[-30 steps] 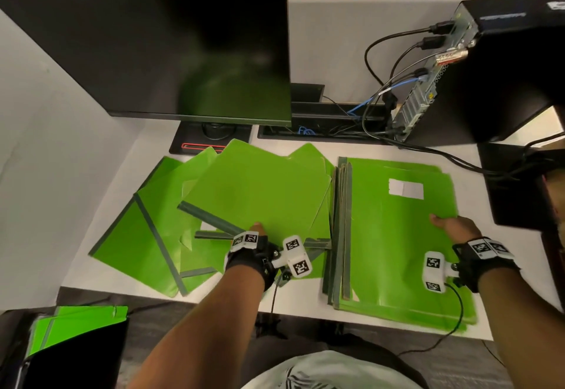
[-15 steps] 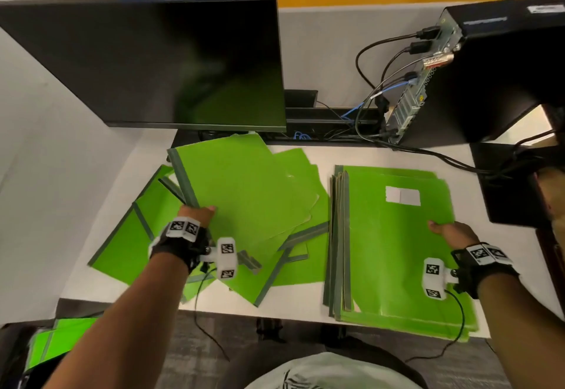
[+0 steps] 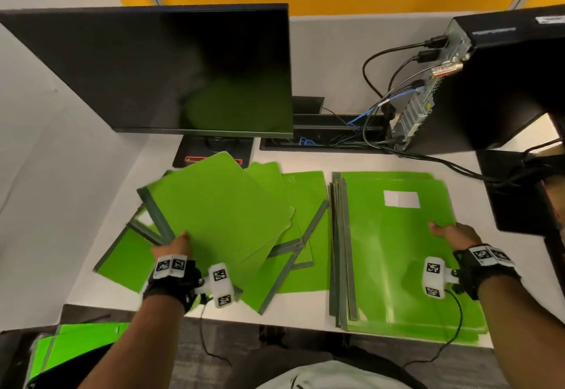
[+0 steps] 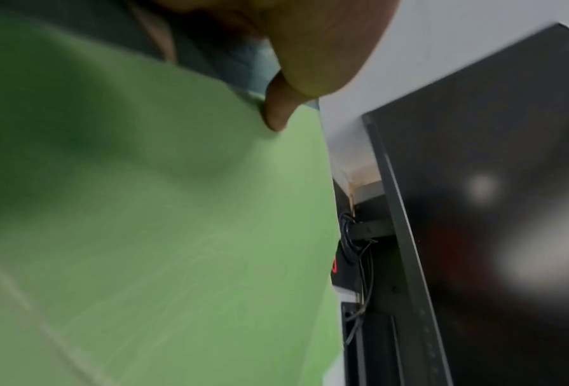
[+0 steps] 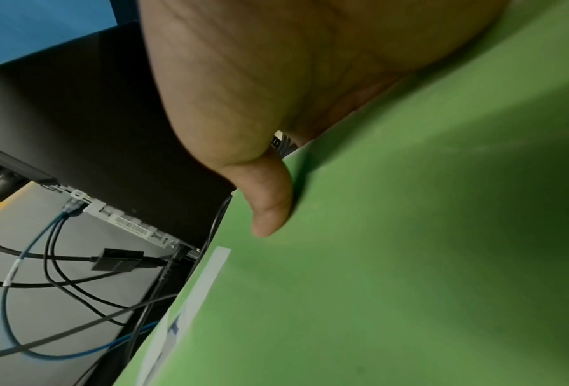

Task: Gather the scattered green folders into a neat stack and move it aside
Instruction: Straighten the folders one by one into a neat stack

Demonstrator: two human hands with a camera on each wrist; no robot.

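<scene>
Several green folders (image 3: 293, 272) with grey spines lie scattered over the left and middle of the white desk (image 3: 305, 312). My left hand (image 3: 174, 245) grips one green folder (image 3: 220, 211) near its spine and holds it tilted above the scattered ones. In the left wrist view my thumb (image 4: 276, 112) pinches down on that folder (image 4: 177, 235). On the right lies a squared stack of folders (image 3: 397, 266) with a white label (image 3: 400, 199) on top. My right hand (image 3: 452, 232) holds the stack's right edge. The thumb (image 5: 269, 209) lies on the top folder (image 5: 408, 261); the fingers are hidden.
A black monitor (image 3: 171, 76) stands at the back left, close above the lifted folder. A computer tower (image 3: 504, 89) with cables (image 3: 382, 107) stands at the back right. More green folders (image 3: 76, 346) sit below the desk's front left corner. A white partition borders the left.
My left hand has carried its folder from the middle of the pile to the left, lifted and turned it. The right hand stays on the stack's edge.
</scene>
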